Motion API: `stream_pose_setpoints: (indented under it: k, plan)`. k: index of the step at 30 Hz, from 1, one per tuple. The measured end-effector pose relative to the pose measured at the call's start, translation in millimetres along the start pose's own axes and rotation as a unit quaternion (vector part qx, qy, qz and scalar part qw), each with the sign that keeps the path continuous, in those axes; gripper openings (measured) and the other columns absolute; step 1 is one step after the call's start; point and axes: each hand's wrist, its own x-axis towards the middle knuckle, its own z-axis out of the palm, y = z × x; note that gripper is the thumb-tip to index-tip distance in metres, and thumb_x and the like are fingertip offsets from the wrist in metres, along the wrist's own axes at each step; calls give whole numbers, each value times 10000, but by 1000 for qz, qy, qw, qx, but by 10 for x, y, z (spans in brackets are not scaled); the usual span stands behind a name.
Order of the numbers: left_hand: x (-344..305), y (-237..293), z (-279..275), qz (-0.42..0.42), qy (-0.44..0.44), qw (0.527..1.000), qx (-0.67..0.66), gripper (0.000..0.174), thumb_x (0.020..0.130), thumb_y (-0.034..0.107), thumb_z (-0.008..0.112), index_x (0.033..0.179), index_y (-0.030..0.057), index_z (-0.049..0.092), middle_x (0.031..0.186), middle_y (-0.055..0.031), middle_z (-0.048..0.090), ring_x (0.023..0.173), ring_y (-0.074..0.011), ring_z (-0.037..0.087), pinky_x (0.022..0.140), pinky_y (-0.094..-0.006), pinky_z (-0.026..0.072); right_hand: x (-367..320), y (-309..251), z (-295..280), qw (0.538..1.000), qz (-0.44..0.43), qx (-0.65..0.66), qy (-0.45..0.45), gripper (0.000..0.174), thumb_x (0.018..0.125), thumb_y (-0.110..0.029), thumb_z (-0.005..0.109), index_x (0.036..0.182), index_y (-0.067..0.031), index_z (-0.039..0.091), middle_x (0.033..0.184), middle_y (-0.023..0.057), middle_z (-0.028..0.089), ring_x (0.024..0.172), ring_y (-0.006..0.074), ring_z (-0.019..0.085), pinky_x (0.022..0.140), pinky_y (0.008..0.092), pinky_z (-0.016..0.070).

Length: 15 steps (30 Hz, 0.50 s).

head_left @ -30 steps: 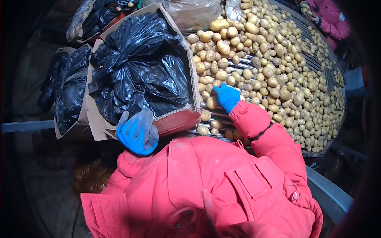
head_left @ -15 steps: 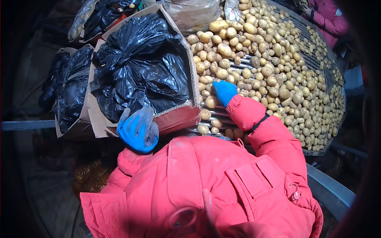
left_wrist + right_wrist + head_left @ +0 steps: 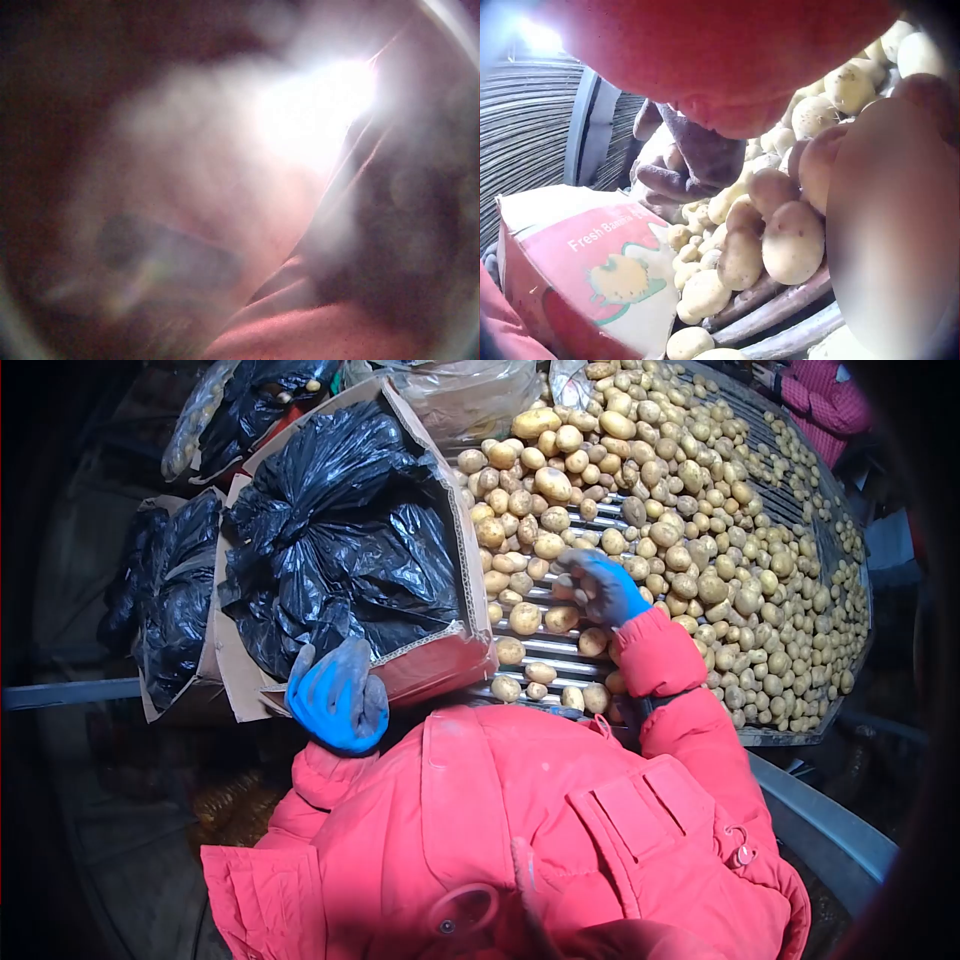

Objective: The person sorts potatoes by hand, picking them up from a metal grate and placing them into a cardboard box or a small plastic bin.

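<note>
My right hand [image 3: 608,590], in a blue and grey glove, is over the metal rollers [image 3: 560,645] among loose potatoes [image 3: 715,590], its palm side partly showing. In the right wrist view its curled fingers [image 3: 664,181] hold a small potato [image 3: 673,156], which the glove partly hides. My left hand [image 3: 338,698], gloved the same way, lies relaxed at the near corner of a cardboard box [image 3: 432,665], fingers loosely bent and nothing in them. A knotted black plastic bag [image 3: 330,540] fills that box. The left wrist view shows only glare and red sleeve cloth [image 3: 300,334].
A second box with a black bag [image 3: 180,595] stands at the left. Clear plastic bags [image 3: 455,400] sit behind the big box. Potatoes spread widely to the right. Another person's red sleeve [image 3: 825,405] shows at the far right. A metal rail [image 3: 820,825] curves at my right.
My right hand has drawn back to the right from the potatoes beside the box and turned, so its grey palm side now shows. My left hand stays at the box corner.
</note>
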Motion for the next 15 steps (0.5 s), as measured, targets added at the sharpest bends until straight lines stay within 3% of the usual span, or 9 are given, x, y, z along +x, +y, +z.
stream_pose_setpoints:
  k: [3,4,6,9,10,13,14,15]
  plan:
    - [-2,-6,-5,3,-1,1000,0,297,869,213,605,1089,35,696,1067,-119,694,929,-262,669,960,-476,460,538,4,22,955,48,-280,84,396,917,-362,664,1210,-100,615,1230,105,606,1097,240,629,790,340,558]
    - [-2,-8,-9,3,-3,1000,0,298,867,212,608,1090,35,696,1069,-119,694,928,-262,670,959,-474,461,692,-12,95,898,6,-424,117,414,896,-385,680,1197,-106,626,1207,116,617,1089,263,634,804,367,556]
    - [14,-6,-22,7,-8,1000,-1,318,901,241,578,1077,-2,683,1037,-139,701,908,-286,670,941,-492,462,942,12,277,714,-78,-674,172,451,853,-433,712,1172,-120,650,1160,137,640,1072,308,642,833,420,551]
    - [36,9,-25,2,-10,1000,-1,306,889,232,582,1073,11,688,1042,-128,703,910,-275,673,938,-482,468,954,-101,717,556,-27,-812,177,537,785,-513,739,1148,-123,669,1109,165,672,1023,344,654,876,465,535]
    - [45,12,-26,-1,-9,1000,0,296,874,220,591,1075,27,694,1052,-118,702,916,-264,675,942,-472,470,1075,-105,680,545,7,-829,123,603,757,-553,738,1157,-108,662,1109,174,679,999,342,670,888,452,534]
    - [74,30,-48,-12,-23,1000,-6,291,882,231,576,1052,25,693,1015,-118,710,889,-265,683,921,-473,477,1053,-245,612,606,16,-791,87,591,761,-524,736,1174,-108,662,1139,193,673,1044,336,662,907,444,526]
    - [78,26,-41,-9,-17,1000,-2,290,884,233,572,1046,26,692,1004,-119,712,878,-264,686,915,-472,479,1054,-221,438,657,-25,-747,96,596,757,-476,750,1189,-75,662,1127,214,677,1070,324,663,887,437,534]
    - [80,21,-27,-8,-9,1000,3,288,885,236,569,1041,27,692,993,-120,714,868,-264,688,910,-472,481,1059,-186,210,763,-85,-634,92,604,761,-427,771,1198,-26,657,1096,162,700,1018,280,678,861,396,541]
